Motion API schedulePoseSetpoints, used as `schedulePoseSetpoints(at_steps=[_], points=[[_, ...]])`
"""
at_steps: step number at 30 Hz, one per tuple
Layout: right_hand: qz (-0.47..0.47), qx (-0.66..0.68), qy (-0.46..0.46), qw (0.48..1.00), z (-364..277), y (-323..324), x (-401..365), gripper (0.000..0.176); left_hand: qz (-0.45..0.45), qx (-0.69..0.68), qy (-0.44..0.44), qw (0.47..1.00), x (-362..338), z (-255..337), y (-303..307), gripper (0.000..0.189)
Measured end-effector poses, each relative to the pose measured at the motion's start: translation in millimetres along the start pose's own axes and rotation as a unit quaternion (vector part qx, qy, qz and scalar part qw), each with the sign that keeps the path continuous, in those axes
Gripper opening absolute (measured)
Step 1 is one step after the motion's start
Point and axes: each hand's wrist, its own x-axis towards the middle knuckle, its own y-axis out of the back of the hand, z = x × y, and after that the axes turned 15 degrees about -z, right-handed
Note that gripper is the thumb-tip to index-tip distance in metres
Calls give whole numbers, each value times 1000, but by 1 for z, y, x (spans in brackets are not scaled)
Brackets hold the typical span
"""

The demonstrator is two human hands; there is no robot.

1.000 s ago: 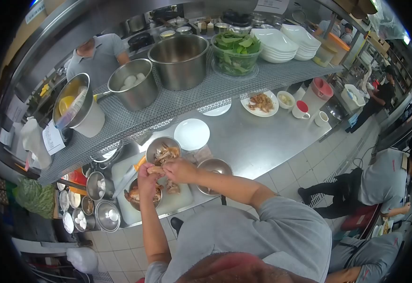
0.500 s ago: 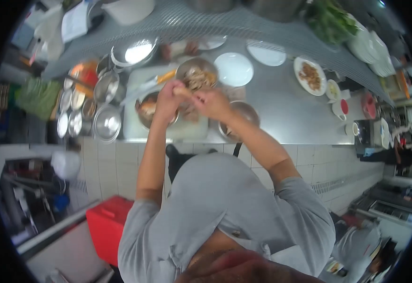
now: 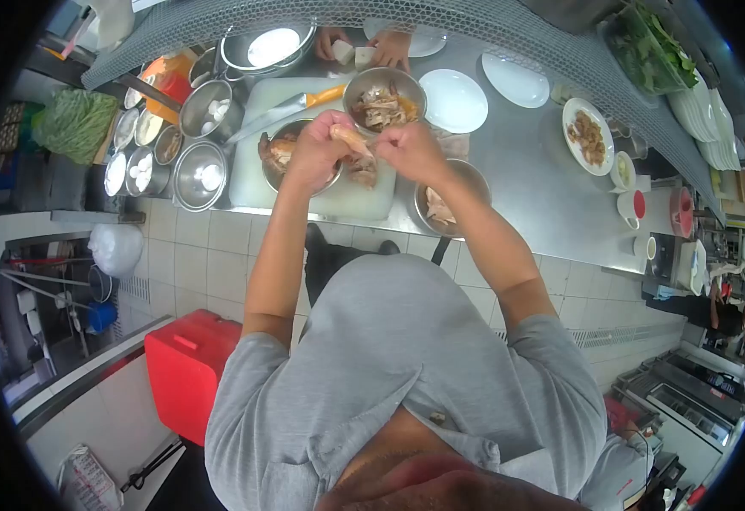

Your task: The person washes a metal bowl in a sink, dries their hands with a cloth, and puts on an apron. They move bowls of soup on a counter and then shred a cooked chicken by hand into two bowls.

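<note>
My left hand (image 3: 317,153) grips a pale piece of meat (image 3: 350,139) above the white cutting board (image 3: 257,194). My right hand (image 3: 411,152) pinches at the meat's other end. Under my left hand is a metal bowl with browned meat (image 3: 279,153). Shredded meat (image 3: 381,106) fills a metal bowl just beyond my hands, and pale pieces (image 3: 439,207) lie in another bowl beneath my right forearm. A few scraps (image 3: 362,173) rest on the board. The orange-handled knife (image 3: 325,95) lies across the board's far part.
Across the counter, another person's hands (image 3: 388,49) hold white blocks. White plates (image 3: 453,100) and a plate of brown food (image 3: 588,136) stand to the right. Several metal bowls (image 3: 200,175) crowd the left. A mesh shelf (image 3: 440,21) overhangs the far side.
The view has shifted, so the counter sits higher and further right. My hands are slightly further apart around the meat. The other person's hands and the white blocks now show clearly.
</note>
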Motion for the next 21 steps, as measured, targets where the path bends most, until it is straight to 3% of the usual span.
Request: schedulePoseSetpoints(at_steps=[7, 13, 16, 19, 21], points=[[81, -31, -49, 995, 37, 7, 24, 17, -18, -10, -13, 1000, 0, 4, 11, 36], [1, 191, -40, 981, 31, 17, 28, 16, -16, -23, -3, 1000, 5, 0, 10, 36], [-15, 233, -39, 972, 28, 12, 23, 14, -28, -70, 14, 997, 10, 1, 7, 29], [-1, 173, -13, 985, 25, 11, 18, 14, -60, -100, 43, 992, 13, 3, -2, 24], [4, 123, 7, 992, 26, 14, 16, 15, -11, -82, 68, 994, 18, -7, -1, 23]])
